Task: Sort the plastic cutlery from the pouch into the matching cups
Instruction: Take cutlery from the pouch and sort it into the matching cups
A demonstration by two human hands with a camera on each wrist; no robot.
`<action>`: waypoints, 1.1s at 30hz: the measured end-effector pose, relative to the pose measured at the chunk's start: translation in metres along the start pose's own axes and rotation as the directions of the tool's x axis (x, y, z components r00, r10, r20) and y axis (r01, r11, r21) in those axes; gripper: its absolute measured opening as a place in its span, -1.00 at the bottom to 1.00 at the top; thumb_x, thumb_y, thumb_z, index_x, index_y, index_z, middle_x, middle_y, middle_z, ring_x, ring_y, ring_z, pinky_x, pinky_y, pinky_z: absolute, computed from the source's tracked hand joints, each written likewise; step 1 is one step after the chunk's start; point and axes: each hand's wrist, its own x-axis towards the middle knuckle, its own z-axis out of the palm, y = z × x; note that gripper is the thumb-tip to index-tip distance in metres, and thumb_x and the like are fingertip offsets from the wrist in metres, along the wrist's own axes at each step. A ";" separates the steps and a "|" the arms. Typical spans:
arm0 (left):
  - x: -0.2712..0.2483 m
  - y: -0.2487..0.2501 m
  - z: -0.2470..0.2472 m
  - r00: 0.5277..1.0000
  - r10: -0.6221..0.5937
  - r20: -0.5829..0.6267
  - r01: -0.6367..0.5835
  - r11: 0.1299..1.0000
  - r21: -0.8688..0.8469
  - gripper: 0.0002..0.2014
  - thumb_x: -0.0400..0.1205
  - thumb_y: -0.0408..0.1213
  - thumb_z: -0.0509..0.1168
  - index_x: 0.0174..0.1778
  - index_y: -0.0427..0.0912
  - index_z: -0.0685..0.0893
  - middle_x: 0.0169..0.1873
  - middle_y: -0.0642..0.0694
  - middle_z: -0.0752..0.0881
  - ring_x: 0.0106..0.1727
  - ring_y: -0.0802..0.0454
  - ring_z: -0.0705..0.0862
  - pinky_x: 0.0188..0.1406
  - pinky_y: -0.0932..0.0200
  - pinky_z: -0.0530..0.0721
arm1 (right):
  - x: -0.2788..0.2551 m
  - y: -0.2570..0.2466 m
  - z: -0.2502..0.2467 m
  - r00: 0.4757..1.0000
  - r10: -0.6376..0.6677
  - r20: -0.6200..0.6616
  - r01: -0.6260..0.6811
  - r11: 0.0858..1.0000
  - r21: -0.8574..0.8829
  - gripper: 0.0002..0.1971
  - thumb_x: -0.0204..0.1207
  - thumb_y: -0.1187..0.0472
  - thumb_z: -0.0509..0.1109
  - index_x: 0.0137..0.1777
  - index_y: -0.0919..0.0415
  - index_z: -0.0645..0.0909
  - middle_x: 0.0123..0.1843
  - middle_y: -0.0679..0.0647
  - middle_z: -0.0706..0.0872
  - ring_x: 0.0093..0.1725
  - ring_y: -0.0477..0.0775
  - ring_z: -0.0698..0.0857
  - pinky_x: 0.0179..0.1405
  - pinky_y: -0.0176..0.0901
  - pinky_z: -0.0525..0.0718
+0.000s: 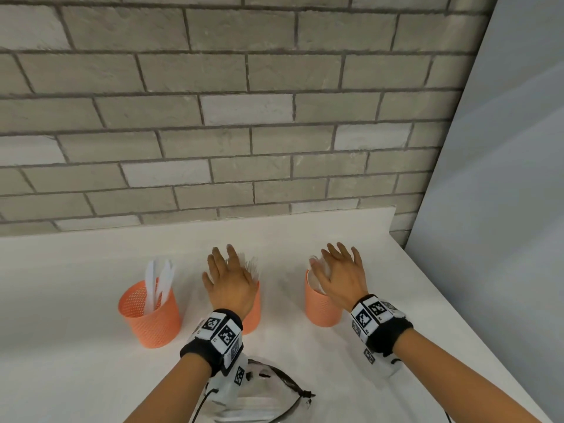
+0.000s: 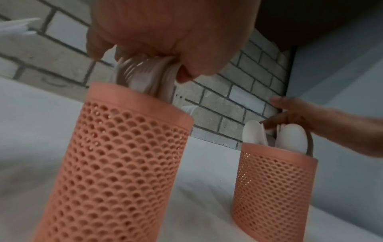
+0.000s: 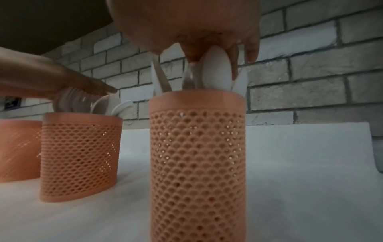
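Three orange mesh cups stand in a row on the white table. The left cup [image 1: 149, 312] holds white knives [image 1: 158, 282]. My left hand [image 1: 227, 276] lies flat, fingers straight, on the fork tips [image 2: 145, 73] that stick out of the middle cup [image 2: 124, 163]. My right hand [image 1: 338, 274] rests the same way on the white spoons [image 3: 217, 68] in the right cup [image 3: 196, 163]. The clear drawstring pouch [image 1: 268, 389] lies near the front edge, partly under my left forearm.
A grey brick wall [image 1: 244, 117] runs close behind the cups. A pale blue panel [image 1: 503, 209] rises along the table's right edge. Bare tabletop [image 1: 61, 361] lies to the left of the cups.
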 end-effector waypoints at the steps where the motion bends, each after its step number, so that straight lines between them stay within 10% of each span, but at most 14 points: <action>1: -0.001 0.001 0.002 1.000 0.027 -0.006 -0.027 0.998 0.048 -0.38 0.71 -0.16 -0.05 0.65 -0.18 -0.15 0.65 -0.28 -0.13 0.68 -0.21 -0.12 0.62 -0.21 -0.06 | -0.001 -0.003 -0.001 0.999 -0.019 0.036 0.020 0.999 -0.026 0.03 0.27 -0.40 -0.46 0.54 0.20 0.34 0.63 0.12 0.30 0.66 0.09 0.14 0.64 0.09 -0.10; 7: -0.001 0.002 0.007 0.982 0.187 0.026 -0.189 0.972 0.137 -0.12 0.44 0.11 -0.59 0.61 -0.12 0.20 0.62 -0.22 0.19 0.65 -0.13 0.12 0.62 -0.12 0.02 | -0.001 -0.003 0.001 0.995 -0.058 0.085 0.068 0.991 -0.118 -0.06 0.24 -0.13 -0.56 0.64 0.05 0.09 0.59 0.13 0.36 0.55 0.12 0.34 0.49 0.07 0.24; 10: 0.002 0.000 0.003 0.992 0.124 0.002 -0.123 0.981 0.152 -0.39 0.68 0.01 -0.21 0.62 -0.23 0.16 0.62 -0.34 0.14 0.65 -0.27 0.10 0.62 -0.11 0.09 | -0.002 -0.002 0.001 0.992 -0.098 0.083 0.109 0.984 -0.138 -0.10 0.22 -0.05 -0.54 0.65 -0.02 0.00 0.57 0.15 0.36 0.50 0.17 0.38 0.41 0.09 0.34; 13: 0.000 0.002 0.003 0.991 0.127 0.044 -0.134 0.963 0.235 -0.38 0.70 -0.10 0.06 0.62 -0.31 0.07 0.57 -0.37 0.24 0.60 -0.30 0.19 0.58 -0.12 0.17 | -0.004 -0.004 0.001 0.987 -0.102 0.123 0.120 0.981 -0.149 -0.06 0.29 -0.39 -0.60 0.64 -0.09 0.03 0.63 0.19 0.26 0.59 0.19 0.26 0.48 0.17 0.26; 20: 0.004 0.007 -0.013 0.988 -0.039 0.147 -0.012 0.942 0.335 -0.15 0.61 0.31 -0.13 0.64 -0.26 -0.08 0.58 -0.34 0.17 0.62 -0.27 0.10 0.58 -0.15 0.11 | -0.001 -0.007 0.000 0.980 -0.071 0.187 0.110 0.972 -0.209 0.01 0.16 -0.32 -0.62 0.64 -0.05 0.03 0.63 0.22 0.22 0.58 0.22 0.24 0.46 0.21 0.27; 27: 0.009 0.011 -0.040 0.963 -0.047 0.267 0.087 0.986 -0.143 -0.16 0.60 0.32 -0.10 0.65 -0.11 -0.22 0.66 -0.27 -0.07 0.67 -0.21 -0.10 0.62 -0.21 -0.09 | -0.006 -0.016 -0.014 0.987 -0.087 0.132 0.101 0.990 -0.098 -0.03 0.21 -0.41 -0.49 0.66 -0.01 -0.18 0.69 0.28 0.02 0.68 0.22 -0.05 0.60 0.25 -0.24; 33: 0.005 0.001 -0.100 0.988 0.094 0.123 0.010 0.753 -0.658 -0.71 0.73 -0.13 0.02 0.31 -0.14 0.44 0.40 -0.19 0.50 0.46 -0.15 0.44 0.39 0.08 0.35 | -0.025 -0.054 -0.033 0.965 -0.255 -0.060 0.257 0.882 0.394 -0.64 0.59 0.07 0.26 0.34 0.15 0.58 0.28 0.13 0.65 0.32 0.07 0.57 0.29 -0.16 0.46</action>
